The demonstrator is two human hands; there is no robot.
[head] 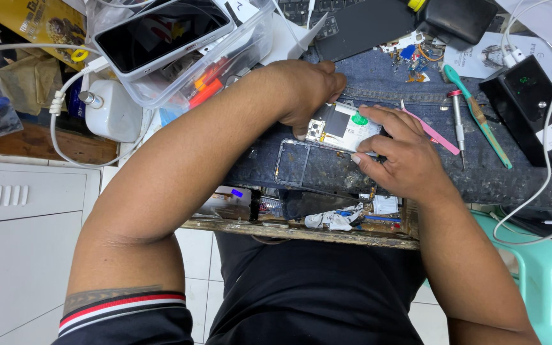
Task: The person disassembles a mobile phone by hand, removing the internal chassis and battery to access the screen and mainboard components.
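both hands, left hand (308,89) and right hand (397,150), pinching opened phone (343,126); long axis left-right, slightly tilted.

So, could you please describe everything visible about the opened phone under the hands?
The opened phone lies flat, back cover off, on the denim mat. Its white inside shows a small circuit section at the left end, a dark panel and a green sticker. The left hand presses its far edge; the right hand fingers rest on its right end.
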